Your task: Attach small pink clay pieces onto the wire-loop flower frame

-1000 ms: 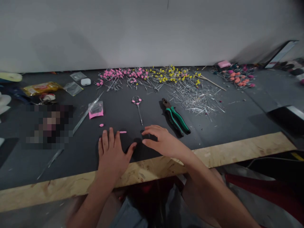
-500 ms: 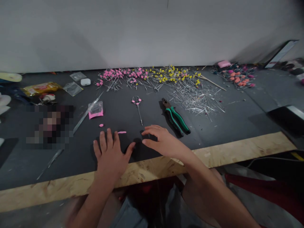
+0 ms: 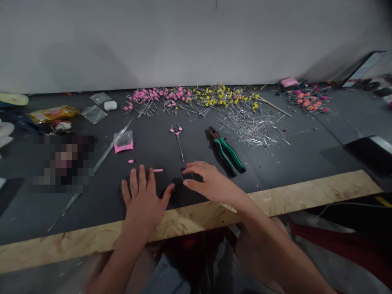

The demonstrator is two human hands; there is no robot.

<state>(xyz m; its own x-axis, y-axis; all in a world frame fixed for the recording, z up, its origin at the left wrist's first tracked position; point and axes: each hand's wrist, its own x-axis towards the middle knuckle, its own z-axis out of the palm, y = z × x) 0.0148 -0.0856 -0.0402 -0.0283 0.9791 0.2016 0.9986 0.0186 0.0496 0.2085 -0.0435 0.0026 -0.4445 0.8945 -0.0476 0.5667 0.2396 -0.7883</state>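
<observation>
My left hand (image 3: 143,204) lies palm down near the table's front edge, fingers spread. A thin roll of pink clay (image 3: 158,170) pokes out at its index fingertip; whether more lies under the hand is hidden. My right hand (image 3: 208,181) rests on its side with thumb and fingers apart, holding nothing. Just beyond it lies a thin wire piece (image 3: 180,147) with a round looped head and small pink bits on it. Green-handled pliers (image 3: 226,151) are to its right. Left of the wire piece are a small pink clay lump (image 3: 130,161) and a clear bag of pink clay (image 3: 123,142).
Pink-tipped wires (image 3: 159,96), yellow-tipped wires (image 3: 223,96) and a heap of bare wires (image 3: 254,126) line the back. Orange-tipped pieces (image 3: 309,102) lie at right. A clear strip (image 3: 101,161) crosses the left side. The white case (image 3: 110,105) sits further back.
My left hand has shifted very slightly to the right, its fingers still spread. My right hand and the things on the table look the same.
</observation>
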